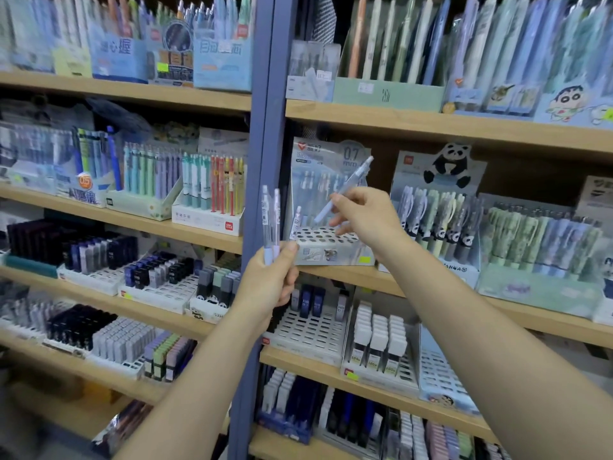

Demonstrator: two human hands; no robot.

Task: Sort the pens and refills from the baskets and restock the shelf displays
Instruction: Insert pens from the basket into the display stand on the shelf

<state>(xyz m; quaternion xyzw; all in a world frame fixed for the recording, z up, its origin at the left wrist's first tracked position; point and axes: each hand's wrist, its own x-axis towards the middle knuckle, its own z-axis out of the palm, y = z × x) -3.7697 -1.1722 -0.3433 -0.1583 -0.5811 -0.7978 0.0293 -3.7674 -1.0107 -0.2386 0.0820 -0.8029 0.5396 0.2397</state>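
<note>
While the right hand (366, 218) pinches one translucent pen (341, 192) tilted over the holed display tray (323, 242), the left hand (270, 283) grips a small bunch of pens (270, 224) upright.

The single pen's lower tip points down at the tray's holes, just above them; one pen (295, 223) already stands in the tray. The tray sits on a wooden shelf (431, 287), beside the blue upright post (257, 180), with a panda pen display (438, 207) to its right.
</note>
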